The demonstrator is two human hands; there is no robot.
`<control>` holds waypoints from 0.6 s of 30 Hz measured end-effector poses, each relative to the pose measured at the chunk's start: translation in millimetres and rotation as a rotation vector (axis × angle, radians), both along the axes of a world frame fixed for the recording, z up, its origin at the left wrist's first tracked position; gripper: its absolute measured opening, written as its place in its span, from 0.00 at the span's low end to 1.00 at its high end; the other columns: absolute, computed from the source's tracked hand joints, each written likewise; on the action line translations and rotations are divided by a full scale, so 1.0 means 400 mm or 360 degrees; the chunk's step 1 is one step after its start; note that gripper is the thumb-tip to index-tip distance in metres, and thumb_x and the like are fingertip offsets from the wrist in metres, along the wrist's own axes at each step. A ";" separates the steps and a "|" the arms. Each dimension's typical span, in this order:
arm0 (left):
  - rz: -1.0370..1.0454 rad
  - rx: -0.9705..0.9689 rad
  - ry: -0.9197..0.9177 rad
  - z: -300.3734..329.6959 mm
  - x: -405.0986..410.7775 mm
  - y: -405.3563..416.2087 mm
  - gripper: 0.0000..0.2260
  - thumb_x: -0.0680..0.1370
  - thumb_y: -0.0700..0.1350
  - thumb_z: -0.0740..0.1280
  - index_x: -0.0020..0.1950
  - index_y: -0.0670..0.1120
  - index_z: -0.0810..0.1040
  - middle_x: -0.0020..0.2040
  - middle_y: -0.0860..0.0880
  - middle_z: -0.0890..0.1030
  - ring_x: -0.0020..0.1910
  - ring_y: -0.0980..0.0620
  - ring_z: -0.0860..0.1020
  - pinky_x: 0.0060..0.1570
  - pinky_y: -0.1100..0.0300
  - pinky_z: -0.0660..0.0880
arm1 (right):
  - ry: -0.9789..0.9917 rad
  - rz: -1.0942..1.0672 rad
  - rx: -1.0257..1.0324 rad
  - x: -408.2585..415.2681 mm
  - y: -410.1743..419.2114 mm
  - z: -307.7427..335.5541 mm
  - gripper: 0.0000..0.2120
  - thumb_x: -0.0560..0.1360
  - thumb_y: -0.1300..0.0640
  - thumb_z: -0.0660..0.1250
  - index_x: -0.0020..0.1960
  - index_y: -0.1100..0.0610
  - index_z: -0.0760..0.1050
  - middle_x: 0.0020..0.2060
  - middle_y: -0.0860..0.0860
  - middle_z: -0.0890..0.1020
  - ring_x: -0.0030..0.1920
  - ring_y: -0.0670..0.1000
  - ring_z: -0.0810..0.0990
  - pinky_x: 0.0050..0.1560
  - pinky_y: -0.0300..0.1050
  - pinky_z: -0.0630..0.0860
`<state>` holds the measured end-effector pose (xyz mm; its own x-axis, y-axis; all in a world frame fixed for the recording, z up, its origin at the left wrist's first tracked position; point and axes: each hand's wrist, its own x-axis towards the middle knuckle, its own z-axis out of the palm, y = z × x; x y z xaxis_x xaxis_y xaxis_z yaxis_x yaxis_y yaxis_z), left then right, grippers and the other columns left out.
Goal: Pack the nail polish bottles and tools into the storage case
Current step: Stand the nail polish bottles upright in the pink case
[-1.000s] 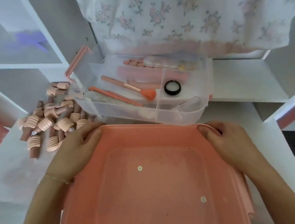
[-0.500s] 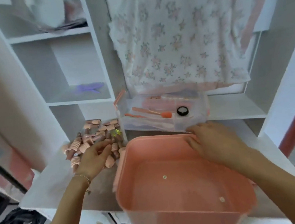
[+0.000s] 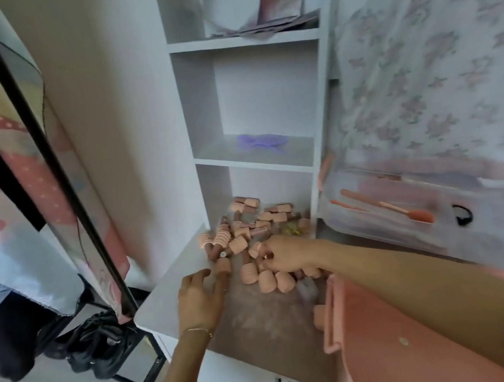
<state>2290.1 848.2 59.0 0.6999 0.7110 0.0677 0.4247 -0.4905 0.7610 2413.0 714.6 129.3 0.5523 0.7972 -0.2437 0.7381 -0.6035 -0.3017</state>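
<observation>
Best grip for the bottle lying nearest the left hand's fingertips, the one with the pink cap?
Pinch that nail polish bottle across its ribbed pink cap, coming down from above with the left hand. It lies on its side at the near edge of the pile, so its top and near side look exposed. The cap looks wider than the dark body, probably giving the fingers more to hold.

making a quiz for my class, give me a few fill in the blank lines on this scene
1. The nail polish bottles lie in a loose ____ on the counter.
2. The brush lies in the ____ tray.
3. The left hand wears a thin ____ at the wrist.
4. The pink case holds ____ bottles.

Missing: pile; clear; bracelet; no
</observation>
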 end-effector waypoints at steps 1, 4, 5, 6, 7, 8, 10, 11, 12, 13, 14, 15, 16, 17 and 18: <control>0.0031 -0.0001 0.0014 -0.008 0.014 0.013 0.20 0.76 0.51 0.65 0.63 0.39 0.74 0.63 0.38 0.73 0.61 0.40 0.72 0.62 0.51 0.68 | -0.0026 -0.0006 -0.0038 0.013 0.024 -0.011 0.09 0.76 0.55 0.62 0.46 0.61 0.76 0.47 0.59 0.80 0.43 0.54 0.76 0.36 0.41 0.65; 0.0069 0.0171 0.0295 -0.031 0.058 0.035 0.24 0.76 0.58 0.62 0.63 0.42 0.74 0.63 0.41 0.73 0.62 0.40 0.68 0.61 0.51 0.66 | -0.0208 0.0112 -0.0210 0.034 0.077 -0.038 0.11 0.73 0.53 0.66 0.47 0.62 0.74 0.48 0.59 0.79 0.46 0.55 0.76 0.40 0.42 0.68; 0.0076 0.0242 0.0386 -0.038 0.070 0.037 0.24 0.75 0.60 0.61 0.62 0.44 0.74 0.63 0.42 0.72 0.63 0.42 0.67 0.60 0.51 0.65 | -0.0279 0.0168 -0.0244 0.035 0.089 -0.049 0.13 0.72 0.53 0.67 0.49 0.63 0.74 0.49 0.59 0.78 0.48 0.57 0.77 0.44 0.43 0.70; 0.0084 0.0294 0.0447 -0.044 0.079 0.036 0.23 0.75 0.62 0.61 0.61 0.47 0.75 0.63 0.44 0.72 0.63 0.43 0.67 0.60 0.52 0.64 | -0.0331 0.0208 -0.0263 0.035 0.098 -0.061 0.13 0.71 0.53 0.67 0.49 0.63 0.74 0.50 0.59 0.78 0.49 0.58 0.77 0.46 0.45 0.72; 0.0092 0.0336 0.0479 -0.050 0.086 0.034 0.22 0.74 0.62 0.61 0.60 0.48 0.75 0.62 0.45 0.71 0.62 0.44 0.67 0.59 0.52 0.64 | -0.0375 0.0235 -0.0273 0.032 0.103 -0.073 0.13 0.71 0.54 0.67 0.49 0.62 0.74 0.50 0.59 0.78 0.50 0.59 0.77 0.46 0.46 0.72; 0.0100 0.0375 0.0487 -0.058 0.092 0.033 0.21 0.75 0.61 0.61 0.60 0.49 0.75 0.61 0.45 0.72 0.62 0.44 0.67 0.58 0.53 0.64 | -0.0412 0.0233 -0.0305 0.031 0.108 -0.084 0.13 0.71 0.54 0.66 0.50 0.62 0.74 0.51 0.58 0.77 0.51 0.59 0.76 0.44 0.46 0.71; 0.0119 0.0438 0.0447 -0.072 0.094 0.032 0.18 0.77 0.57 0.60 0.59 0.48 0.76 0.58 0.45 0.74 0.60 0.44 0.69 0.57 0.53 0.64 | -0.0408 0.0186 -0.0374 0.029 0.113 -0.098 0.15 0.71 0.57 0.66 0.55 0.61 0.71 0.52 0.57 0.75 0.53 0.58 0.74 0.39 0.45 0.64; 0.0122 0.0453 0.0410 -0.076 0.092 0.033 0.16 0.77 0.55 0.60 0.58 0.48 0.77 0.56 0.44 0.75 0.58 0.43 0.71 0.56 0.53 0.65 | -0.0356 0.0171 -0.0367 0.032 0.115 -0.100 0.13 0.71 0.59 0.65 0.54 0.60 0.70 0.50 0.57 0.75 0.53 0.58 0.73 0.38 0.45 0.63; 0.0117 0.0451 0.0364 -0.079 0.087 0.036 0.15 0.78 0.54 0.60 0.57 0.47 0.78 0.54 0.43 0.77 0.56 0.43 0.72 0.54 0.53 0.65 | -0.0304 0.0160 -0.0368 0.036 0.116 -0.101 0.07 0.71 0.60 0.64 0.48 0.59 0.69 0.45 0.56 0.73 0.51 0.59 0.73 0.39 0.45 0.63; 0.0103 0.0419 0.0291 -0.078 0.080 0.039 0.14 0.78 0.52 0.61 0.55 0.46 0.79 0.52 0.42 0.77 0.54 0.42 0.73 0.53 0.53 0.66 | -0.0261 0.0155 -0.0359 0.038 0.116 -0.098 0.05 0.71 0.61 0.63 0.40 0.56 0.67 0.40 0.54 0.71 0.50 0.58 0.73 0.40 0.47 0.64; 0.0095 0.0350 0.0167 -0.074 0.070 0.040 0.12 0.77 0.50 0.62 0.53 0.44 0.79 0.50 0.41 0.78 0.52 0.41 0.75 0.51 0.53 0.68 | -0.0206 0.0146 -0.0355 0.042 0.115 -0.095 0.10 0.71 0.61 0.63 0.35 0.54 0.64 0.36 0.52 0.69 0.48 0.57 0.73 0.42 0.48 0.67; 0.0102 0.0258 0.0005 -0.070 0.058 0.040 0.10 0.77 0.47 0.65 0.50 0.42 0.80 0.48 0.41 0.79 0.49 0.41 0.76 0.49 0.54 0.69 | -0.0151 0.0149 -0.0326 0.043 0.113 -0.088 0.12 0.71 0.61 0.64 0.33 0.54 0.62 0.35 0.51 0.69 0.47 0.57 0.73 0.44 0.50 0.68; 0.0129 0.0170 -0.0161 -0.065 0.044 0.038 0.08 0.75 0.44 0.67 0.49 0.42 0.81 0.46 0.41 0.80 0.46 0.43 0.77 0.47 0.56 0.70 | -0.0074 0.0120 -0.0254 0.045 0.110 -0.081 0.13 0.71 0.60 0.65 0.33 0.54 0.62 0.35 0.52 0.70 0.46 0.56 0.74 0.46 0.50 0.69; 0.0169 0.0092 -0.0298 -0.058 0.027 0.036 0.06 0.74 0.42 0.68 0.47 0.41 0.82 0.45 0.43 0.81 0.44 0.46 0.78 0.45 0.59 0.70 | 0.0013 0.0079 -0.0124 0.041 0.106 -0.070 0.14 0.71 0.59 0.66 0.33 0.54 0.63 0.35 0.51 0.71 0.44 0.54 0.74 0.46 0.49 0.69; 0.0222 0.0024 -0.0402 -0.051 0.012 0.032 0.05 0.73 0.41 0.70 0.46 0.42 0.82 0.44 0.45 0.82 0.42 0.49 0.77 0.45 0.61 0.69 | 0.0103 0.0015 0.0023 0.038 0.100 -0.055 0.14 0.71 0.59 0.67 0.33 0.54 0.63 0.34 0.50 0.71 0.40 0.51 0.73 0.42 0.46 0.68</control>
<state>2295.0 861.2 38.6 0.5550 0.7969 0.2384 0.2870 -0.4524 0.8444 2428.2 754.7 107.2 0.5281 0.8061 -0.2672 0.7224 -0.5918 -0.3575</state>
